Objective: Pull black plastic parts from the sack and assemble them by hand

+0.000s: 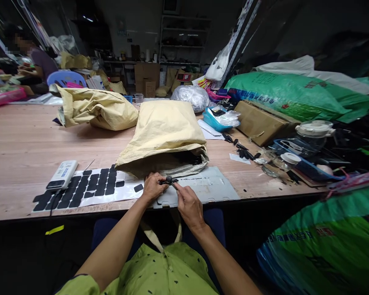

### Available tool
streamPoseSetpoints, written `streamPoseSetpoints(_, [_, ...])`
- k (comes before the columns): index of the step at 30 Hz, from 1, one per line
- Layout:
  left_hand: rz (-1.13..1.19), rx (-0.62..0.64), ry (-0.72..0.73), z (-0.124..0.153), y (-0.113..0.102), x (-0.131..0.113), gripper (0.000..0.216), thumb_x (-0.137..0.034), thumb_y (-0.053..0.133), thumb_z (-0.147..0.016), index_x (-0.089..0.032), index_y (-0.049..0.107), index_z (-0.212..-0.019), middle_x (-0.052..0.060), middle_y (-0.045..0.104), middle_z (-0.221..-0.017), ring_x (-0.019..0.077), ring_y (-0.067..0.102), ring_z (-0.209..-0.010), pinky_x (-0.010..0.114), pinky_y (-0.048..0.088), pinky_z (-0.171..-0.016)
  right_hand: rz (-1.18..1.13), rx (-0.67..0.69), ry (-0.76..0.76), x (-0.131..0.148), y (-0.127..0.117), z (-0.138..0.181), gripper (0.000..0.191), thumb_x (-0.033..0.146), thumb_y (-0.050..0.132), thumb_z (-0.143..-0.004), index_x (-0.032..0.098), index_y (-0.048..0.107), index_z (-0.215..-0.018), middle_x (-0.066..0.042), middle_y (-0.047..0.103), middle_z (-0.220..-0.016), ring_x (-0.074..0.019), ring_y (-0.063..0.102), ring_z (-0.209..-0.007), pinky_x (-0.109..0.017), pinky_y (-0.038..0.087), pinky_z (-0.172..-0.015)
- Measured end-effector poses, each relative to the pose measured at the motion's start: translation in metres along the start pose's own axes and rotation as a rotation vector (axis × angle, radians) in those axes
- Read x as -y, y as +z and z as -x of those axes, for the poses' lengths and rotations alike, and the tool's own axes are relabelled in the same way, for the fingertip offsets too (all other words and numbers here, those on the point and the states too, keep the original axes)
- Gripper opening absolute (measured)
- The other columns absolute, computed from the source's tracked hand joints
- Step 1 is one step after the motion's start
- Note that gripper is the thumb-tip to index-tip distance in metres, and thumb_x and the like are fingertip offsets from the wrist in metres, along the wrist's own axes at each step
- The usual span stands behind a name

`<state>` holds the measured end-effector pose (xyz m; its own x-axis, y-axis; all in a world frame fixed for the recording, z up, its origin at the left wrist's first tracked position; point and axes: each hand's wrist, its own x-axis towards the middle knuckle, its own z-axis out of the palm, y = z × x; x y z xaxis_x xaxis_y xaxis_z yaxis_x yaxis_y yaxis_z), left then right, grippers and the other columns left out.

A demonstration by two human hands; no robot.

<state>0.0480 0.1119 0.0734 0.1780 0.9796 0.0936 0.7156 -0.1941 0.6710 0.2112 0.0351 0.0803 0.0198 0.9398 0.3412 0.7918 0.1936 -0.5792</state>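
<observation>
Between my two hands is a small black part (169, 179) with a rounded middle and thin ends; its exact kind is too small to make out. My left hand (153, 187) is closed on its left end. At its right end, the fingers of my right hand (189, 205) are pinched together. Just beyond my hands lies a tan paper sack (169, 127), its dark mouth facing me and black items partly visible inside. Under my hands is a flat grey board (209, 186). A sheet of black rounded stickers (101, 182) lies left of my left hand.
A white power bank (62, 175) with a cable stands at left. Another tan sack (101, 108) lies behind it. To the right are a cardboard box (264, 123), a blue basin (219, 119), loose black parts (242, 149) and green bags (283, 92). A person (38, 61) sits far left.
</observation>
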Motion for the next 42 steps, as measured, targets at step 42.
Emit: streamPoseSetpoints(42, [-0.219, 0.188, 0.341, 0.113, 0.008, 0.007, 0.022, -0.02, 0.079, -0.067, -0.026, 0.074, -0.088, 0.003, 0.031, -0.16, 0.0391, 0.025, -0.146, 0.06, 0.023, -0.117, 0.502, -0.061, 0.149, -0.072, 0.003, -0.062, 0.038, 0.021, 0.046, -0.094, 0.031, 0.063, -0.127, -0.007, 0.059, -0.099, -0.0197, 0.045, -0.09, -0.031, 0.027, -0.071])
